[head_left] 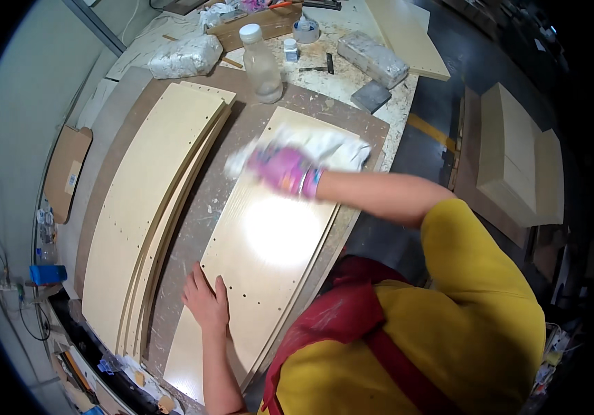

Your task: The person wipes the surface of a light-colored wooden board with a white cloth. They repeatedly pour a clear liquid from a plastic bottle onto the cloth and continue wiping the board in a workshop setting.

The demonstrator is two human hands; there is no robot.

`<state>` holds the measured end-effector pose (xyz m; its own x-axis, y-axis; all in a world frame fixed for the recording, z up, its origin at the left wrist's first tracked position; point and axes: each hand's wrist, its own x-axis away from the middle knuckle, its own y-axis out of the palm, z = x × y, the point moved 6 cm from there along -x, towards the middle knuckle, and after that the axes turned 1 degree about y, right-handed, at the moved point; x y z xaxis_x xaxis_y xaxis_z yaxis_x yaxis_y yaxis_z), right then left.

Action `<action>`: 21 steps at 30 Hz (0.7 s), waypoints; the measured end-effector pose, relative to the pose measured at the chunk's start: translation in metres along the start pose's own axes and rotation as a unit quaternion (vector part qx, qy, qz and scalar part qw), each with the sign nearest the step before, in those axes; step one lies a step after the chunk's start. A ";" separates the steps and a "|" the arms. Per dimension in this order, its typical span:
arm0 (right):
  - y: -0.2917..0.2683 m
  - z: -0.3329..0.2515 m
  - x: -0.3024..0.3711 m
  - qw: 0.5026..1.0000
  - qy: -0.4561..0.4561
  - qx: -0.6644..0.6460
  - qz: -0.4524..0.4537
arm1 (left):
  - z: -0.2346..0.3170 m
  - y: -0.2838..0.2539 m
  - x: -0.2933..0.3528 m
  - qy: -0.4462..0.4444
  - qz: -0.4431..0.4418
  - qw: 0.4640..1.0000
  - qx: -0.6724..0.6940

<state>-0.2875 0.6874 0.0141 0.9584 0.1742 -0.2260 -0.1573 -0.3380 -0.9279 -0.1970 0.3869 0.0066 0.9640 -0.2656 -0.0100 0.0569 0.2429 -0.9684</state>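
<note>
In front of me lies a pale wooden panel (262, 256) with small drilled holes, on top of at least one more panel. My right hand (284, 171), in a pink and purple glove, presses a white cloth (344, 149) on the panel's far part; hand and cloth are smeared by motion. My left hand (207, 299) is bare and rests on the panel's left edge, its fingers stretched out and holding nothing. To the left of it is a stack of similar drilled panels (138, 180).
A clear bottle with a white cap (262, 75) stands beyond the panels, near a small white jar (290, 50), a roll of tape (306, 30), a wrapped block (373, 58) and a grey block (371, 96). More panels (511, 152) are stacked off the table at right.
</note>
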 end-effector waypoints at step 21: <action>-0.044 0.111 0.013 0.971 0.189 -0.141 0.036 | -0.007 0.000 0.000 -0.004 0.035 0.999 0.005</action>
<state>-0.2948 0.8074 0.0185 0.9745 -0.1938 -0.1132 -0.2076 -0.5861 -0.7832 -0.1990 0.3803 0.0045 0.9676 -0.2410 -0.0755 -0.0077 0.2703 -0.9627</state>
